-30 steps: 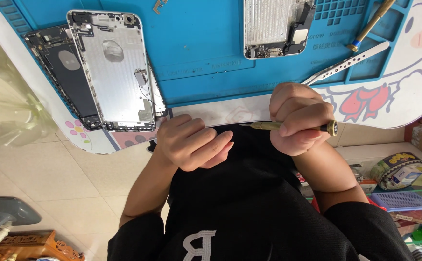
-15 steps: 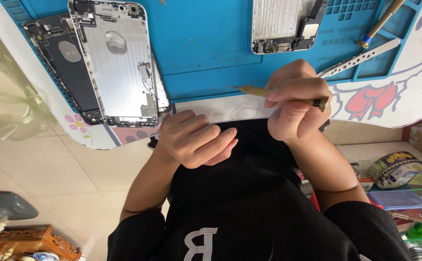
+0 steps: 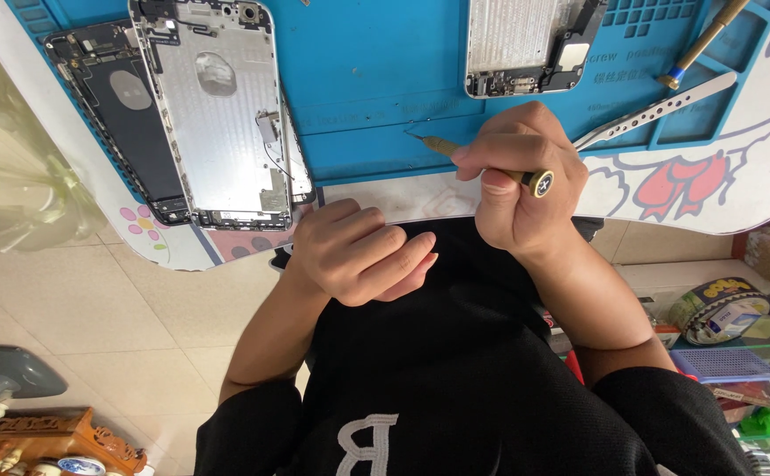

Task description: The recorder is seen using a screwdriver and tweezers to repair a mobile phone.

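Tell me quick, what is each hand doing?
Left hand: curled loosely at the table edge, holding nothing that shows.
Right hand: closed around a small screwdriver, tip on the blue mat.

The middle of the screwdriver (image 3: 491,165) shaft is hidden inside the closed right hand (image 3: 517,189), so only the thin tip and the round end cap show, and the palm of the left hand (image 3: 359,251) faces away, so whether it encloses anything cannot be determined. The silver phone housing (image 3: 218,115), the phone screen assembly (image 3: 526,44) and the brass-handled tool (image 3: 702,40) are all cut off by the top edge, and the silver housing overlaps and hides part of the dark phone frame (image 3: 121,115). The print on the blue work mat (image 3: 376,79) is too small to resolve, and the items on the shelf (image 3: 737,353) at the right edge are cropped.
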